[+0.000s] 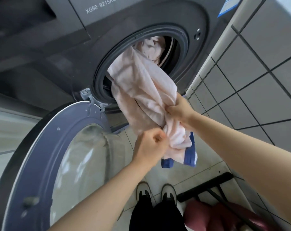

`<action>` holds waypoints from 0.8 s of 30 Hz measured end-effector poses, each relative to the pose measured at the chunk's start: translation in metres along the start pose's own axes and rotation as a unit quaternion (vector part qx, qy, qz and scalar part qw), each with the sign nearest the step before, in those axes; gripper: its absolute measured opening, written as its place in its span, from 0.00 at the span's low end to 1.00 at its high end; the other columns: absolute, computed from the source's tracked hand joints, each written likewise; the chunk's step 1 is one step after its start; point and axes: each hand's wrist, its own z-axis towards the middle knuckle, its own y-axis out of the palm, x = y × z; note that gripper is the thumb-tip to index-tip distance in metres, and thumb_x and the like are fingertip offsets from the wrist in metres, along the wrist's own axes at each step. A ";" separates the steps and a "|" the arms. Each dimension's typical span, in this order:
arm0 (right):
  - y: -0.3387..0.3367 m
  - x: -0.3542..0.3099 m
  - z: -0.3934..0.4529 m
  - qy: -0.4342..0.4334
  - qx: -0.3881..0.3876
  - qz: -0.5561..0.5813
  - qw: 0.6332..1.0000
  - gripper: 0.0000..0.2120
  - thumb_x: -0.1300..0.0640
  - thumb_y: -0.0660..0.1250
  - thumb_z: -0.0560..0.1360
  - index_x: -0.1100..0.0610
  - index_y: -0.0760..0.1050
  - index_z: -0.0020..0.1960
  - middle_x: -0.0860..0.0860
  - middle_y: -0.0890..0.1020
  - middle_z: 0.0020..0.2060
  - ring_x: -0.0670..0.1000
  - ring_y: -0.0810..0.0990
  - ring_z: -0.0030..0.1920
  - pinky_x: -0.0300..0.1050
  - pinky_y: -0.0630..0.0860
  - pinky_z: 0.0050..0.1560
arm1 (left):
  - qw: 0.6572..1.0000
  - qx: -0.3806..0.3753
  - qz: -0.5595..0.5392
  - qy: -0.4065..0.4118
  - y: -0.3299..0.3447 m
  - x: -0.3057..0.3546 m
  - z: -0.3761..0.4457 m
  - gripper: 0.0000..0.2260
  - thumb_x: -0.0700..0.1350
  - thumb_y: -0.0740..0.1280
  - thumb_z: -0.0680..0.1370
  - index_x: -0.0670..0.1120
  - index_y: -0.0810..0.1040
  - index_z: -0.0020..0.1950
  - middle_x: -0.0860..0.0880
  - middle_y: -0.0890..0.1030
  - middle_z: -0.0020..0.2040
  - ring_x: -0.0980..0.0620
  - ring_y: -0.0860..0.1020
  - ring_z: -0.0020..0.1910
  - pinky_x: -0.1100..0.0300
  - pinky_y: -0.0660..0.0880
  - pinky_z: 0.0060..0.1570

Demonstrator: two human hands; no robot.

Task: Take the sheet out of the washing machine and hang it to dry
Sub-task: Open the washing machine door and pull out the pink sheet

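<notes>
Now my right hand (178, 110) fingers clench the crumpled pale pink cotton sheet (141, 87) hanging from the dark grey washing machine (61, 52); my left hand (149, 145) fingers pinch its bunched end.

Both forearms bare, no sleeves, watch or rings visible on left hand (150, 144) or right hand (180, 108). Black trousers (158, 215) below hands. Pale shoes (144, 191) with dark tongues and laces, side by side beneath trousers.
</notes>
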 end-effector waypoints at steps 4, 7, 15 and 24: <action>-0.013 -0.003 -0.012 -0.023 -0.005 0.028 0.999 0.29 0.74 0.53 0.69 0.55 0.69 0.66 0.50 0.80 0.53 0.47 0.80 0.53 0.37 0.78 0.45 | 0.976 0.186 -0.048 -0.106 -0.013 -0.003 0.023 0.07 0.46 0.65 0.75 0.45 0.69 0.45 0.52 0.74 0.38 0.54 0.76 0.41 0.59 0.69 0.38; -0.025 -0.012 -0.027 -0.033 -0.029 0.041 0.998 0.28 0.75 0.52 0.70 0.53 0.71 0.62 0.47 0.82 0.48 0.41 0.83 0.44 0.35 0.78 0.38 | 0.939 0.246 -0.116 -0.212 -0.019 -0.022 0.059 0.14 0.49 0.60 0.74 0.38 0.70 0.51 0.42 0.79 0.50 0.40 0.77 0.53 0.50 0.74 0.49; -0.044 0.001 -0.050 0.005 -0.091 0.078 0.993 0.25 0.73 0.55 0.73 0.50 0.73 0.62 0.53 0.83 0.53 0.52 0.83 0.51 0.53 0.81 0.51 | 0.893 0.203 -0.244 -0.319 -0.018 -0.018 0.094 0.33 0.67 0.52 0.77 0.48 0.63 0.76 0.44 0.69 0.72 0.40 0.70 0.68 0.46 0.66 0.66; -0.052 0.016 -0.058 -0.016 0.016 0.003 1.000 0.21 0.69 0.57 0.74 0.52 0.69 0.62 0.49 0.80 0.52 0.52 0.79 0.54 0.47 0.78 0.50 | 0.864 0.083 -0.438 -0.235 -0.012 -0.006 0.081 0.25 0.65 0.57 0.78 0.50 0.75 0.66 0.46 0.82 0.58 0.47 0.80 0.57 0.48 0.75 0.59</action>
